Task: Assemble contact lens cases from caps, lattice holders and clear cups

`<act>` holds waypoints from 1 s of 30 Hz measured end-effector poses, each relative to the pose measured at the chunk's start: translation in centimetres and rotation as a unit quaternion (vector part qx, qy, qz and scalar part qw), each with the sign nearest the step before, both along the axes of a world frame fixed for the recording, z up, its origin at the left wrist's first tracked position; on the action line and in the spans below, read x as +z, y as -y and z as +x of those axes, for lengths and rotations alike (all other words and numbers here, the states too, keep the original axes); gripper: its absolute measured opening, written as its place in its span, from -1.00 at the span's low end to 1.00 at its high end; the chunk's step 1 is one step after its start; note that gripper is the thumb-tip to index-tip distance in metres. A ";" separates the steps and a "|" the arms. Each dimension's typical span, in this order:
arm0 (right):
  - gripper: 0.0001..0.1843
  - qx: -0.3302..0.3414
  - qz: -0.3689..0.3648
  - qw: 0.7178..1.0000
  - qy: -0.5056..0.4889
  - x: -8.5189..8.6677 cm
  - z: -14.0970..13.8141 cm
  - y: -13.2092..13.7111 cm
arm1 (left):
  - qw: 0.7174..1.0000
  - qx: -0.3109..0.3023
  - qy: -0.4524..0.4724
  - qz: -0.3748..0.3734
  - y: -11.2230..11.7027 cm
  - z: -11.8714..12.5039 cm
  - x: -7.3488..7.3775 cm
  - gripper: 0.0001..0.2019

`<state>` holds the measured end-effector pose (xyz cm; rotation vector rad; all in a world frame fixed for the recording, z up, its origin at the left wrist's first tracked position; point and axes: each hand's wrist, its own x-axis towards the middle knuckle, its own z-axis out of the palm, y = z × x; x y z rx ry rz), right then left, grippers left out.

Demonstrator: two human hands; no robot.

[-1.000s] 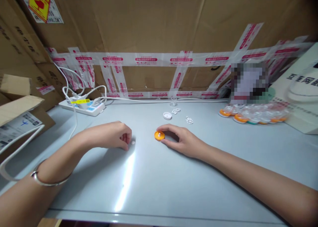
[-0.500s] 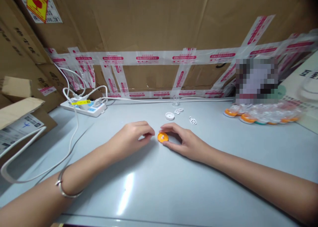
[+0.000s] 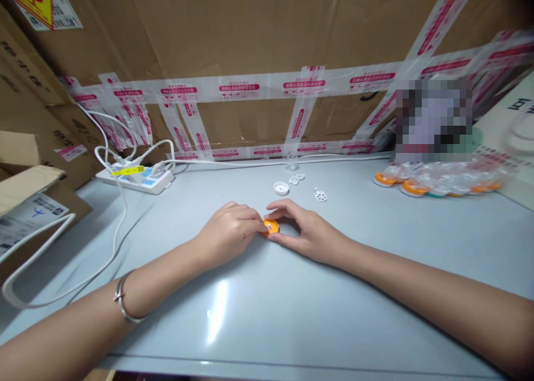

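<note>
An orange round plastic piece (image 3: pixel 273 227) with a small pale part at its centre lies on the table, held by its edge between the thumb and fingers of my right hand (image 3: pixel 306 225). My left hand (image 3: pixel 231 228) reaches the piece from the left, its fingertips pinched together over the near-left part. What those fingertips hold, if anything, is hidden. Behind the hands sit a white round cap (image 3: pixel 281 188), a white piece with small gear shapes (image 3: pixel 296 179) and a white perforated piece (image 3: pixel 320 194).
A clear small cup (image 3: pixel 291 162) stands near the back. A white power strip (image 3: pixel 156 183) with cables lies at left, beside an opened carton (image 3: pixel 37 214). Several orange-based items in clear plastic (image 3: pixel 417 187) are at right. Large cardboard (image 3: pixel 258 30) walls the back.
My left hand has moved right, and its fingertips now reach the orange piece. My right hand still holds the piece. The whole view has shifted slightly.
</note>
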<state>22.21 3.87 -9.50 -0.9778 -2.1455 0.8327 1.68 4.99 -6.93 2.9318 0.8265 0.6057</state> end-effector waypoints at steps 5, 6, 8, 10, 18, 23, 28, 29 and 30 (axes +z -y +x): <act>-0.61 0.005 -0.001 1.000 -0.006 0.3 0.0 0.0 | 0.999 -0.009 -0.031 -0.026 0.2 -0.1 0.3 -0.75; -0.61 0.006 0.001 1.000 -0.006 0.4 0.0 0.0 | 0.999 -0.013 -0.032 -0.031 0.1 -0.2 0.5 -0.75; -0.61 0.006 0.001 1.000 -0.002 0.6 0.0 0.0 | 0.999 -0.017 -0.028 -0.039 0.1 -0.5 1.0 -0.74; -0.62 0.003 -0.001 1.000 0.001 0.7 0.0 0.0 | 0.998 -0.003 -0.025 -0.053 0.0 -1.1 2.0 -0.74; -0.67 -0.008 -0.010 1.000 -0.012 0.4 0.2 0.2 | 0.947 0.141 -0.159 -0.240 -0.7 -4.5 5.3 -0.78; -0.71 -0.027 0.011 0.999 -0.039 0.8 0.4 0.4 | 0.927 0.182 -0.178 -0.275 -1.1 -4.3 4.1 -0.77; -0.76 -0.058 0.069 0.995 -0.034 1.3 1.0 0.8 | 0.916 0.187 -0.174 -0.310 -1.1 -4.2 3.8 -0.83; -0.76 -0.063 0.075 0.995 -0.034 1.4 1.1 0.9 | 0.915 0.189 -0.176 -0.309 -1.1 -4.2 3.9 -0.84; -0.76 -0.068 0.080 0.994 -0.033 1.5 1.3 0.9 | 0.917 0.188 -0.177 -0.306 -1.0 -4.2 4.0 -0.85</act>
